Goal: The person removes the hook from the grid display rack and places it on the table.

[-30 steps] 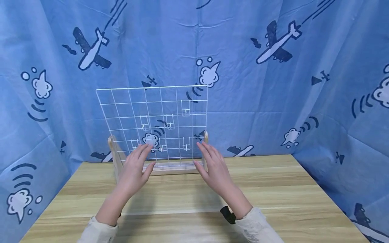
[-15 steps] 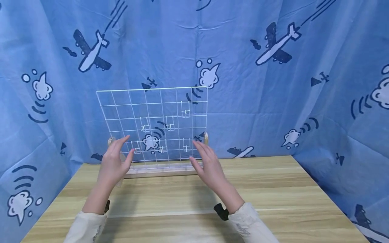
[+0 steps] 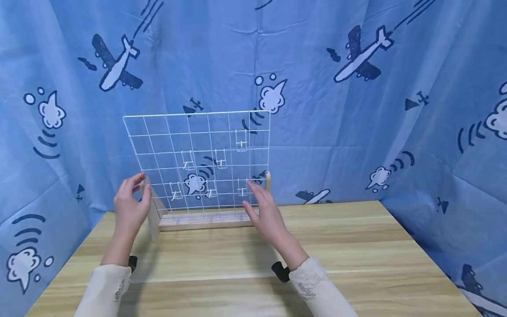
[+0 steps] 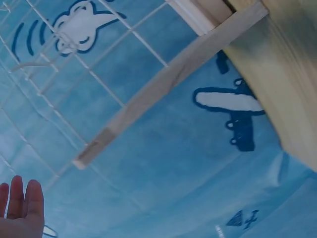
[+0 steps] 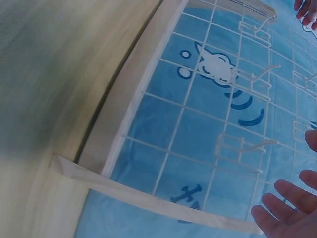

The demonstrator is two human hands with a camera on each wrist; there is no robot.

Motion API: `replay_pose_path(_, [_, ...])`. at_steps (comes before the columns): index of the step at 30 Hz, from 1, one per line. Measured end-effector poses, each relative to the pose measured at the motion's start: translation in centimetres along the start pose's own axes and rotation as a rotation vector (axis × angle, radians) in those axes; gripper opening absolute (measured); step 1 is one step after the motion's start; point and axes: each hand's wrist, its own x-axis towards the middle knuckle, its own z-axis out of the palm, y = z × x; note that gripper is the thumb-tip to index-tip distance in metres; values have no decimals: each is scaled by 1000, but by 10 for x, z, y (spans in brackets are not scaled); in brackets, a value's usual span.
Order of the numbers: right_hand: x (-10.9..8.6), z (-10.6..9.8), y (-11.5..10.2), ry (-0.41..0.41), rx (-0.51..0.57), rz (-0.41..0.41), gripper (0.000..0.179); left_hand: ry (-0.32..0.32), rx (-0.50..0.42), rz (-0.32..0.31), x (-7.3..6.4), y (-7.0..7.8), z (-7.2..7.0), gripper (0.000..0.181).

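Note:
A white wire grid panel [image 3: 198, 114] stands upright in a pale wooden stand [image 3: 206, 223]. Several small white wire hooks [image 3: 242, 145] hang on the grid. My left hand [image 3: 131, 203] is raised beside the left wooden post [image 3: 153, 222], its fingers slightly bent and holding nothing. The left wrist view shows those fingers [image 4: 34, 198] apart from the post. In front of the grid's lower right part, my right hand [image 3: 268, 218] has its fingers spread and holds nothing. In the right wrist view, it lies close to a hook [image 5: 247, 146]; I cannot tell if they touch.
The wooden table [image 3: 237, 273] extends around the stand and toward me. A blue curtain [image 3: 309, 123] printed with planes and clouds hangs behind and on both sides. A black wrist strap piece [image 3: 281, 272] shows at the right cuff.
My left hand has moved left, from in front of the grid to beside the left post. My right hand has shifted slightly left. The grid and hooks stay in place.

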Motion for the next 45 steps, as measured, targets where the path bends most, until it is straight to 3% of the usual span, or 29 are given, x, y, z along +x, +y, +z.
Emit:
replay_pose_path(6, [0,2,4,14,1,37,52,12,-20,-116,6,-13,0,27])
replay_pose_path(12, [1,6,6,15,14,46,52,-4,-15,-190,8,-26,-1,28])
replay_pose_path(17, [0,11,8,18,29,70,52,-81,-20,-241,11,-36,-2,30])
replay_pose_path(22, [-2,18,11,34,60,97,50,-181,-114,-364,15,-45,-2,37])
replay_pose_path(27, [-2,23,12,51,70,109,49,-246,-111,-471,15,-54,-2,42])
replay_pose_path(32, [-1,29,11,75,74,95,47,-293,-64,-512,13,-60,-3,48])
replay_pose_path(37, [1,37,10,86,73,112,46,-352,-87,-519,12,-63,-3,54])
replay_pose_path(45, [2,46,5,126,39,155,43,-363,-126,-559,10,-66,-2,58])
